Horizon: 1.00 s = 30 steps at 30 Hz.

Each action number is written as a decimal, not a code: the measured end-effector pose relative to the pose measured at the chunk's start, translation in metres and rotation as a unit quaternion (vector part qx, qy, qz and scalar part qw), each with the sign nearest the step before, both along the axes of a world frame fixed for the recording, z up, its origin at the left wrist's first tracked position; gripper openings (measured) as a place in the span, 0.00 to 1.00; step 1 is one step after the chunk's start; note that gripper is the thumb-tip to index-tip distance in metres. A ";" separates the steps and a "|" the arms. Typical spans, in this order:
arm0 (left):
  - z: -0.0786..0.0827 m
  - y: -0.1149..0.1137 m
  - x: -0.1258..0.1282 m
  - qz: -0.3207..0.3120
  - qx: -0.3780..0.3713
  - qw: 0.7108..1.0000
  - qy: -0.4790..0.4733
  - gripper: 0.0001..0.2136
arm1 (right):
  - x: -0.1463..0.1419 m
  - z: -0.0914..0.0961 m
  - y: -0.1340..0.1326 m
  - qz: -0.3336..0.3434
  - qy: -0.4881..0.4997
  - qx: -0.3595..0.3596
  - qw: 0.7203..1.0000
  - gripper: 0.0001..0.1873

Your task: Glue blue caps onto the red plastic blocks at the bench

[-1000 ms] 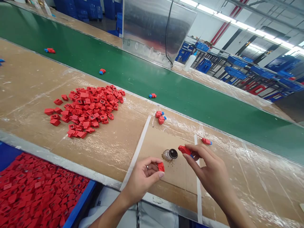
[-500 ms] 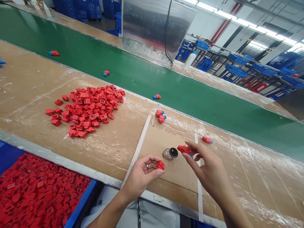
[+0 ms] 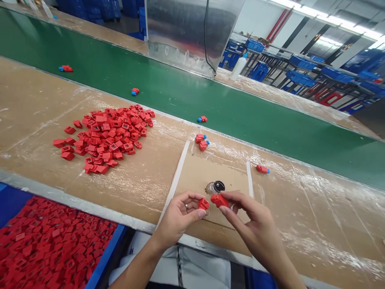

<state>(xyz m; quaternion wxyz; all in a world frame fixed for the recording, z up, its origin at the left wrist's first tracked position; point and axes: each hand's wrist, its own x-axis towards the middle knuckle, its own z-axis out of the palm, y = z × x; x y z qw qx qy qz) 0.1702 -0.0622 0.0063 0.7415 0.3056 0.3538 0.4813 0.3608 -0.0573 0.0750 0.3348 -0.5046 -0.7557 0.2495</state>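
The left hand (image 3: 177, 218) has a closed grip on a small square red plastic block (image 3: 203, 204), held between thumb and fingertips. The right hand (image 3: 255, 224) pinches a longer red plastic piece (image 3: 219, 200), its blue end just showing, and the two pieces are just apart. Both are above a tan cardboard sheet (image 3: 210, 172) on the bench (image 3: 39, 104), near a small glass jar with a black lid (image 3: 215, 187). A heap of red plastic blocks (image 3: 104, 136) lies farther left.
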 end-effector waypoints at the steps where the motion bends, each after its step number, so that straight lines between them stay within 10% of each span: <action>1: 0.001 0.001 0.000 -0.002 -0.002 1.000 -0.005 0.15 | -0.002 -0.002 -0.001 0.003 0.006 -0.008 1.000 0.09; 30: -0.002 0.000 -0.003 -0.036 0.000 0.999 0.015 0.12 | -0.011 -0.027 -0.016 0.051 0.024 -0.067 0.996 0.08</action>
